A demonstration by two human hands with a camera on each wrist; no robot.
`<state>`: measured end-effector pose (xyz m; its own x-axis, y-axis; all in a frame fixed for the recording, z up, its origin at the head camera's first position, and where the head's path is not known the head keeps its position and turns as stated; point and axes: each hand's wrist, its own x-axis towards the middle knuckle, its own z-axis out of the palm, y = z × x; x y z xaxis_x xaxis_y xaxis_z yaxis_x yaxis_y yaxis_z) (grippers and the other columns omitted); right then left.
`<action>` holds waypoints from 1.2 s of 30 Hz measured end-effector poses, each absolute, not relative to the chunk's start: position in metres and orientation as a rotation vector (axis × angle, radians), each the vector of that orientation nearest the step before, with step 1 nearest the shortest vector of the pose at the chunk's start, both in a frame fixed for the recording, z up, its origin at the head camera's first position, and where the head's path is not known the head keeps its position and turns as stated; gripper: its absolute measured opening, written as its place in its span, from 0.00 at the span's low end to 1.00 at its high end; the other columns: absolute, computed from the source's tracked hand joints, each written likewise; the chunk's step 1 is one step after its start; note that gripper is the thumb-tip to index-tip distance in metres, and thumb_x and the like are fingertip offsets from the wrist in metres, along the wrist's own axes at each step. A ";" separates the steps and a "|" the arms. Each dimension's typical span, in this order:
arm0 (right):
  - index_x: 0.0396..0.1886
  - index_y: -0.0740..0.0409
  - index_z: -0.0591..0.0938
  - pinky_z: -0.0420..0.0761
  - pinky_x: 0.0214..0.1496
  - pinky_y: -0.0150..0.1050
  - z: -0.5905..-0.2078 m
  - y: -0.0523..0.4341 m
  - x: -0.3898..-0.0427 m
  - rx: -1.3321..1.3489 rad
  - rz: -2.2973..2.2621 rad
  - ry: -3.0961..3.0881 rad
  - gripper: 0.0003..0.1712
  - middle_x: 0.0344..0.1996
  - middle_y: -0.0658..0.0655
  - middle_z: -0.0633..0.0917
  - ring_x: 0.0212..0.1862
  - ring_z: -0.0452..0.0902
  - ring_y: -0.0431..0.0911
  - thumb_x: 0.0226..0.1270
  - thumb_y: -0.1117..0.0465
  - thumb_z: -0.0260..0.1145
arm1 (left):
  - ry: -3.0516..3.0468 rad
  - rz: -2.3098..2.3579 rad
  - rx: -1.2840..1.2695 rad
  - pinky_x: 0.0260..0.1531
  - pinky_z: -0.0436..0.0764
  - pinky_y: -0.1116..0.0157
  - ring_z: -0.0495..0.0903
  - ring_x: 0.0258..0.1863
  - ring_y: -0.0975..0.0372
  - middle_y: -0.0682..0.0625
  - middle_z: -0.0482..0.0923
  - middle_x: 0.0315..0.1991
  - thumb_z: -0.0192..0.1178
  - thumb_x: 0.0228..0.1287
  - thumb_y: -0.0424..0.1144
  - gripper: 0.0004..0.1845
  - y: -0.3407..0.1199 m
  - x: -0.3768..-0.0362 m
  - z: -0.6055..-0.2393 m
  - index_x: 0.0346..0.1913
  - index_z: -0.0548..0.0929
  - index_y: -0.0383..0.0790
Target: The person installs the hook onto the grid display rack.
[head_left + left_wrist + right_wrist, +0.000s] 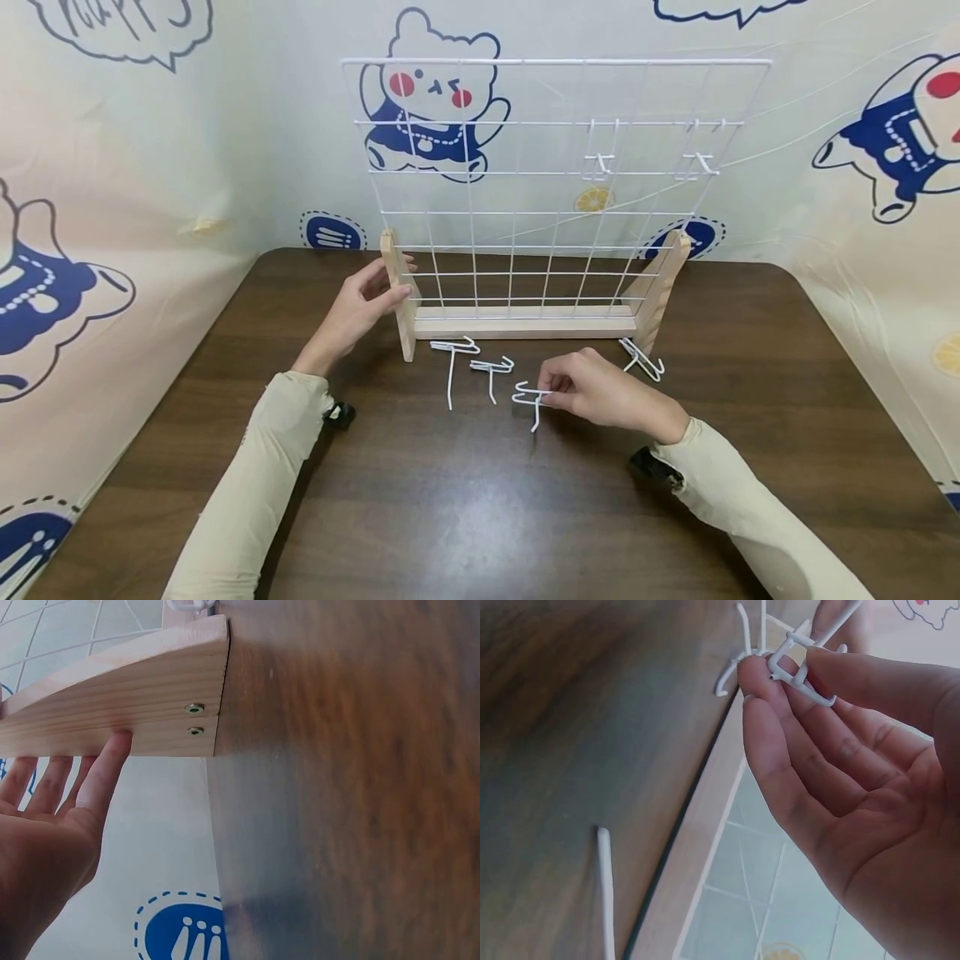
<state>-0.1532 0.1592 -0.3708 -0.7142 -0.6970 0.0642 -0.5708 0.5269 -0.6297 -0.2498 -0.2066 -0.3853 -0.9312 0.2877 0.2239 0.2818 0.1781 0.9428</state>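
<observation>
A white wire grid rack (525, 212) stands upright in a wooden base with side supports. My left hand (355, 308) holds the left wooden support (400, 300); in the left wrist view the thumb lies against the wood (165, 697), fingers along its back edge. Between thumb and fingertips, my right hand (600, 392) pinches a white metal hook (536, 398) just over the table, in front of the rack. The right wrist view shows this hook's frame (802, 671) at the fingertips. Two more hooks lie left of it, a long one (452, 367) and a shorter one (492, 375).
Another white hook (642, 360) lies by the rack's right support (660, 287). Two hooks hang on the upper right grid, one nearer the middle (601, 162) and one farther right (699, 161). Behind the brown table (465, 500) is a printed backdrop (285, 125).
</observation>
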 end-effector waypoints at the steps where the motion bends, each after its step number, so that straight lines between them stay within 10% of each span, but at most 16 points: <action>1: 0.28 0.53 0.83 0.81 0.33 0.32 -0.370 0.160 -0.154 -1.084 -0.955 2.574 0.07 0.26 0.47 0.86 0.29 0.79 0.36 0.64 0.67 0.70 | 2.406 1.926 0.582 0.55 0.80 0.54 0.73 0.63 0.52 0.46 0.74 0.65 0.62 0.71 0.40 0.25 -0.207 -0.250 -0.386 0.68 0.72 0.47; 36: 0.36 0.56 0.86 0.84 0.40 0.34 -0.349 0.166 -0.150 -0.856 -1.559 2.550 0.04 0.30 0.52 0.86 0.35 0.83 0.45 0.63 0.68 0.71 | 2.391 1.934 0.563 0.55 0.80 0.53 0.72 0.64 0.49 0.44 0.73 0.66 0.62 0.70 0.39 0.26 -0.208 -0.252 -0.388 0.69 0.71 0.45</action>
<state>-0.1497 0.1660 -0.3494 -0.8477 -0.4681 0.2495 -0.4355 0.3456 -0.8312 -0.2516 -0.2079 -0.3876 -0.9350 0.2846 0.2114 0.2663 0.1700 0.9488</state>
